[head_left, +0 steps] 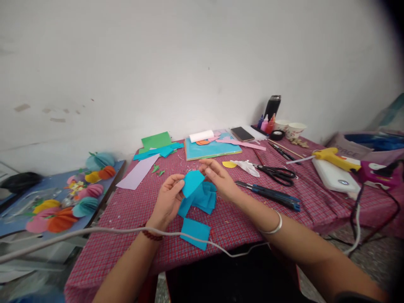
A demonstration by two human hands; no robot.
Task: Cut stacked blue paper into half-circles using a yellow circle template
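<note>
My left hand (170, 195) pinches a small piece of blue paper (192, 182) by its left side, thumb on top. At the upper right edge of that piece is my right hand (220, 179), with thumb and bent fingers closed on it. The held paper is raised and tilted above a loose pile of blue paper pieces (206, 198) on the checked tablecloth (126, 235). Nearer to me lies a single blue paper rectangle (195, 232), flat on the cloth.
Scissors (277, 173) and a box cutter (271, 195) lie right of my hands. A yellow glue gun (336, 159) rests on a white box (334, 174). A white cable (126, 230) crosses in front. Paper pumpkins (63, 216) sit on a blue side table at left.
</note>
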